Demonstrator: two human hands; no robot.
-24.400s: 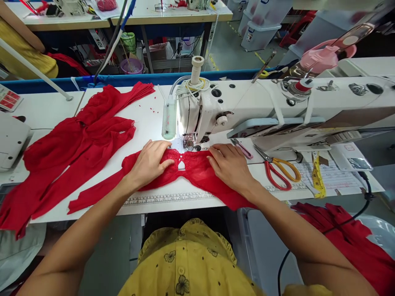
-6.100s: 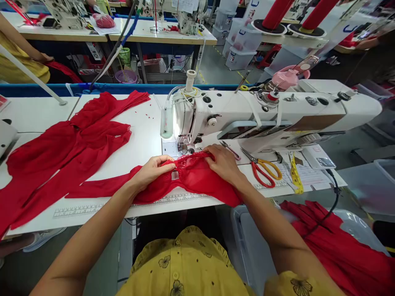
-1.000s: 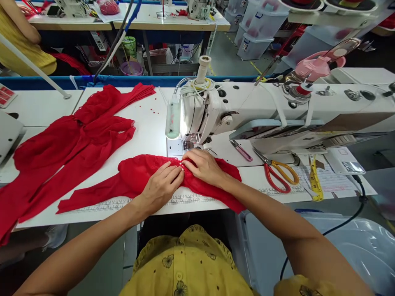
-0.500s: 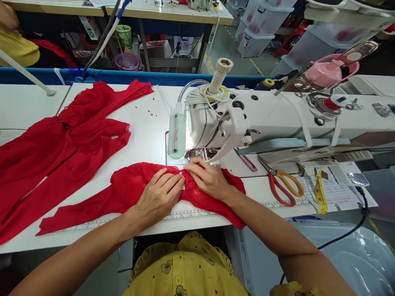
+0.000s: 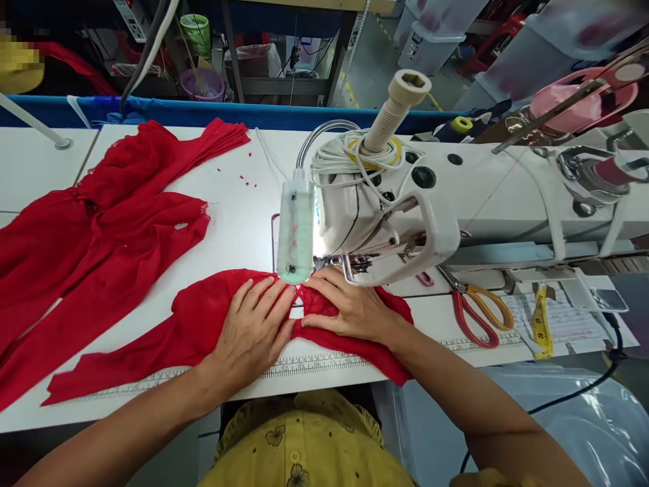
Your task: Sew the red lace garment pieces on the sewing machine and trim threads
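Observation:
A red lace garment [image 5: 200,311] lies along the front of the table, just before the needle area of a white sewing machine [image 5: 349,213]. My left hand [image 5: 253,323] rests flat on it, fingers stretched out. On the other side my right hand [image 5: 351,306] presses on the lace with its fingers extended and the thumb apart. Between the two hands the red pieces meet at a small crossed spot, with a gap showing white table below. The machine's lamp [image 5: 295,233] hangs directly over this place and hides part of the cloth's back edge.
More red garments [image 5: 126,226] are heaped on the left. To the right lie scissors [image 5: 479,311], a yellow measuring tape [image 5: 541,325] and a written paper [image 5: 570,318]. A ruler strip [image 5: 319,362] runs along the table's front. Below right stands a clear plastic bin [image 5: 568,419].
My fingers have flattened and spread on the garment, and my right thumb has moved away from the fingers. A gap between the red pieces now shows. The view has shifted closer.

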